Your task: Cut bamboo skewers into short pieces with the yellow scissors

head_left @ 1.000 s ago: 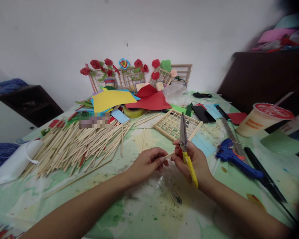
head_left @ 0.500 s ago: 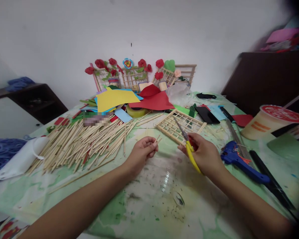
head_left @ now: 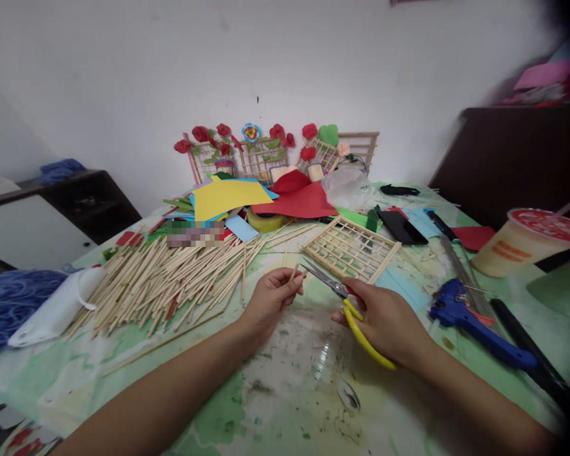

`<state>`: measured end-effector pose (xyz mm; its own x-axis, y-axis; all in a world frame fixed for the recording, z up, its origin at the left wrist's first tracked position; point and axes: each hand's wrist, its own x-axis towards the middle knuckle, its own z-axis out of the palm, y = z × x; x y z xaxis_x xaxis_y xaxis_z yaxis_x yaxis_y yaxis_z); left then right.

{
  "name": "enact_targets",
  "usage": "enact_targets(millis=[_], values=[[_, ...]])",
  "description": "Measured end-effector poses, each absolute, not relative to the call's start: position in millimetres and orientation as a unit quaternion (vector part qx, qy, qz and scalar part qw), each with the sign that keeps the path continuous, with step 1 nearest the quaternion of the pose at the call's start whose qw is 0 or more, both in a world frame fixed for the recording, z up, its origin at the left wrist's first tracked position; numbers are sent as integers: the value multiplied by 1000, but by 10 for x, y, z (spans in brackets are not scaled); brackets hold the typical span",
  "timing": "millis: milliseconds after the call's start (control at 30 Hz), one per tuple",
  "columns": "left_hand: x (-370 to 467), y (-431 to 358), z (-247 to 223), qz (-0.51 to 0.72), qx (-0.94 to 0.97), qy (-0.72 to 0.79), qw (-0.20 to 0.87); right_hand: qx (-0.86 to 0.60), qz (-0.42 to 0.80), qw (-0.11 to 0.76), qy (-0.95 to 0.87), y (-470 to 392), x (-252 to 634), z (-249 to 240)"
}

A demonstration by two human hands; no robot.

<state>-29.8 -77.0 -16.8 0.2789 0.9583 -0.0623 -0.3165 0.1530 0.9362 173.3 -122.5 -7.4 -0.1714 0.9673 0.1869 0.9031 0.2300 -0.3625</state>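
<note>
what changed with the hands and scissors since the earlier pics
The right hand apparently let go of the short stick pieces, still in the left hand; the yellow-handled scissors swung from pointing up to pointing left toward them. The lattice frame and glue gun stayed put.

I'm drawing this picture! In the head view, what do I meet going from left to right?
Tangled blue cord, heap of pale wooden sticks, small wooden pieces, yellow-handled metal scissors, blue plastic glue gun.
</note>
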Motion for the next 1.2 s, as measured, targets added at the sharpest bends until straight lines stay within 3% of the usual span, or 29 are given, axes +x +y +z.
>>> enact_targets(millis=[1200], values=[[-269, -801, -143, 468, 482, 384, 633, -594, 163, 190, -765, -1300, 1665, -11]])
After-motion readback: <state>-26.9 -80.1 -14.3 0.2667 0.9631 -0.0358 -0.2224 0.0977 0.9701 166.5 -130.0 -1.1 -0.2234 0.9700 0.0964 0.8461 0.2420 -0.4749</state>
